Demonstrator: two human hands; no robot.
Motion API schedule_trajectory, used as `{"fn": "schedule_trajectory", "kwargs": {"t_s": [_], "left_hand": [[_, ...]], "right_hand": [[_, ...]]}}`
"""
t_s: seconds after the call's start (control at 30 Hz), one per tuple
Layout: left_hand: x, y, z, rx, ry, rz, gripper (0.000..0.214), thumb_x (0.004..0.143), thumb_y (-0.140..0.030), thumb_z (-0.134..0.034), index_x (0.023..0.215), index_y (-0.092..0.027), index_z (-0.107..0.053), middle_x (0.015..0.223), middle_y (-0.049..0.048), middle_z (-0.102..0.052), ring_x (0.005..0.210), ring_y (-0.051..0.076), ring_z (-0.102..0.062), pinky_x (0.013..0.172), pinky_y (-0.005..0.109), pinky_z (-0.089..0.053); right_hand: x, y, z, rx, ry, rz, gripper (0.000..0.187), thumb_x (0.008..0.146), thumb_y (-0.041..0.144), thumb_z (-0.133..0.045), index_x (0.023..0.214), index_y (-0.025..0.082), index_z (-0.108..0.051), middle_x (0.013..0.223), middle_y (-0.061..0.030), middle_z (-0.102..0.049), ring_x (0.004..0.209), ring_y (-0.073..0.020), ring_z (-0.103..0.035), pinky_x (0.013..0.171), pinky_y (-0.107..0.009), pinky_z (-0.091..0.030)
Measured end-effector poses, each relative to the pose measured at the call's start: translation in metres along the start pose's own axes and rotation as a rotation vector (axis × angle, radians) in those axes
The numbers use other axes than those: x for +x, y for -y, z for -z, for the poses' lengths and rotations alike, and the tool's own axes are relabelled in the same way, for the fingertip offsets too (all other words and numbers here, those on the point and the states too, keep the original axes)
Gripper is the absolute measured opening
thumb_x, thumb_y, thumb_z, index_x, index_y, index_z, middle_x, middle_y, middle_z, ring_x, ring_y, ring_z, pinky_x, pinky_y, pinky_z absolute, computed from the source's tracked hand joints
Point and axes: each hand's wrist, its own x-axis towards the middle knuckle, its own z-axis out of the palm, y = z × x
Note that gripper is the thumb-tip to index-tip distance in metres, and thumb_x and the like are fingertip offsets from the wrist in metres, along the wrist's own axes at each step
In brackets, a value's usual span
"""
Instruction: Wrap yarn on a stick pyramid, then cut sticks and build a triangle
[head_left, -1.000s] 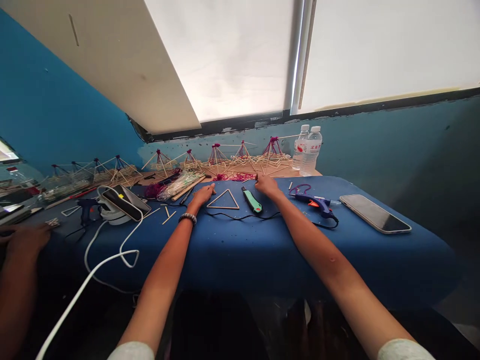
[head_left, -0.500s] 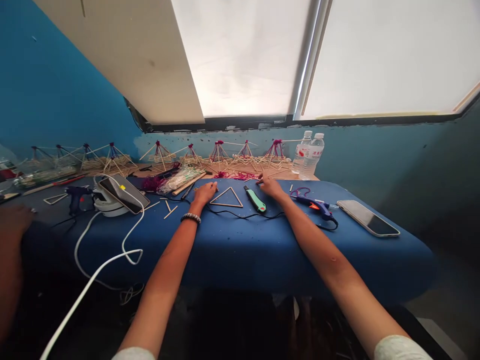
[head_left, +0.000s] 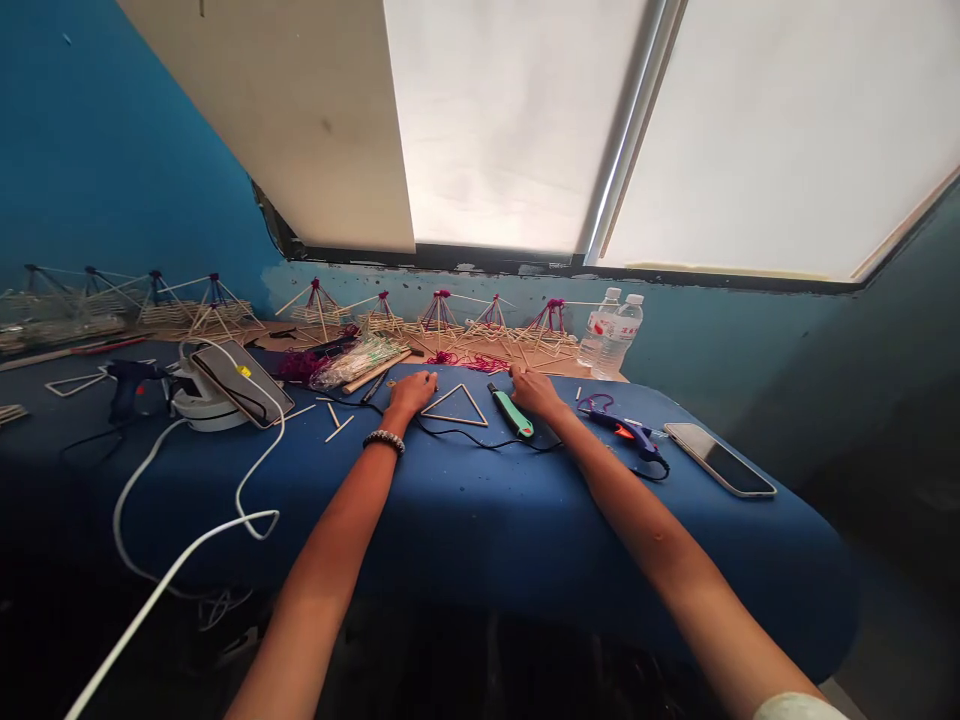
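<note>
My left hand (head_left: 411, 393) rests palm down on the blue cloth, its fingertips at the left corner of a triangle of glued wooden sticks (head_left: 454, 408). My right hand (head_left: 534, 392) lies just to the right of that triangle, above a green-and-black utility knife (head_left: 513, 414). Its fingers reach past the top end of the knife without clearly gripping it. A black cord (head_left: 480, 442) runs under both wrists' side of the triangle. Neither hand shows anything held, though thin items under the fingers could be hidden.
Blue hot glue gun (head_left: 626, 430), phone (head_left: 718, 459) and a second glue gun (head_left: 127, 392) lie on the cloth. Loose sticks (head_left: 337, 425), a white charger with phone (head_left: 241, 384) and white cable (head_left: 180, 540) lie left. Stick pyramids with magenta thread (head_left: 439, 315) and water bottles (head_left: 607, 335) stand behind.
The view has swung, tilting the window and table. Another person's hand at the left edge has gone out of view. My hands stay at the triangle, with little movement.
</note>
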Motion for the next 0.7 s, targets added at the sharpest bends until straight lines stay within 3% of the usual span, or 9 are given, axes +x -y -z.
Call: {"fn": "schedule_trajectory", "kwargs": {"t_s": [0.13, 0.3, 0.43, 0.7], "left_hand": [[0.002, 0.001, -0.001, -0.004, -0.007, -0.001, 0.049, 0.105, -0.044, -0.032, 0.106, -0.019, -0.074, 0.125, 0.0164, -0.076, 0.113, 0.031, -0.071, 0.096, 0.037, -0.050], [0.001, 0.002, -0.001, -0.017, -0.020, -0.007, 0.047, 0.105, -0.042, -0.033, 0.107, -0.018, -0.074, 0.121, 0.0167, -0.077, 0.110, 0.029, -0.072, 0.094, 0.036, -0.051], [0.001, 0.001, -0.002, -0.011, -0.020, -0.001, 0.041, 0.103, -0.041, -0.039, 0.110, -0.019, -0.073, 0.121, 0.0160, -0.077, 0.109, 0.030, -0.072, 0.093, 0.036, -0.050], [0.005, 0.003, -0.003, 0.021, -0.017, 0.010, 0.036, 0.100, -0.039, -0.045, 0.110, -0.022, -0.075, 0.121, 0.0136, -0.078, 0.114, 0.031, -0.070, 0.094, 0.035, -0.048]], "right_hand": [[-0.003, -0.004, -0.005, 0.037, -0.067, -0.054, 0.045, 0.093, 0.009, -0.055, 0.138, 0.016, -0.056, 0.124, -0.0190, -0.074, 0.121, -0.0308, -0.067, 0.093, -0.035, -0.050], [0.001, -0.019, -0.002, 0.152, -0.201, -0.097, 0.042, 0.096, 0.012, -0.053, 0.138, 0.016, -0.058, 0.126, -0.0147, -0.074, 0.119, -0.0258, -0.069, 0.100, -0.033, -0.049], [0.007, -0.025, 0.002, 0.270, -0.274, -0.159, 0.032, 0.095, 0.019, -0.060, 0.126, 0.016, -0.068, 0.113, -0.0115, -0.079, 0.109, -0.0240, -0.073, 0.098, -0.033, -0.050], [0.011, -0.033, 0.003, 0.546, -0.311, -0.209, 0.017, 0.082, 0.026, -0.075, 0.094, 0.015, -0.079, 0.095, -0.0102, -0.082, 0.087, -0.0206, -0.077, 0.078, -0.027, -0.055]]}}
